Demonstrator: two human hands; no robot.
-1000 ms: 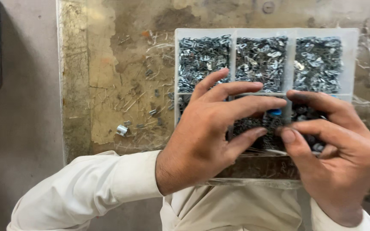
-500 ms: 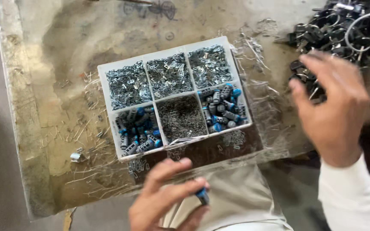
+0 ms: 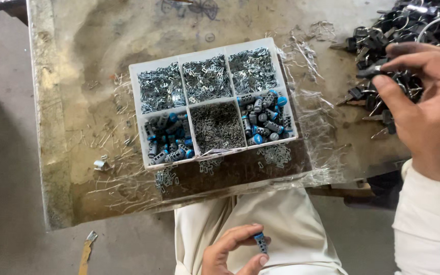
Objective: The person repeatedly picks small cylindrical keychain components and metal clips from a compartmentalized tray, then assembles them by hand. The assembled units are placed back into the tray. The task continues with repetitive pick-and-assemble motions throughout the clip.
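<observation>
Worn workbench [image 3: 77,76] carries a white six-compartment tray [image 3: 211,103]: three back compartments of small metal clips, front left and front right of blue-capped cylinders, front middle of fine pins. Pile of black-headed keys [image 3: 378,56] sits at the bench's right end. Right hand [image 3: 423,102] is over that pile, fingertips pinching one key. Left hand [image 3: 235,252] is low over the lap, thumb and fingers pinching one blue-capped cylinder [image 3: 261,242].

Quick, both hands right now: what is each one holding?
Left hand: closed on a small blue-tipped cylinder, over the lap.
Right hand: fingers pinching a black key at the key pile.
</observation>
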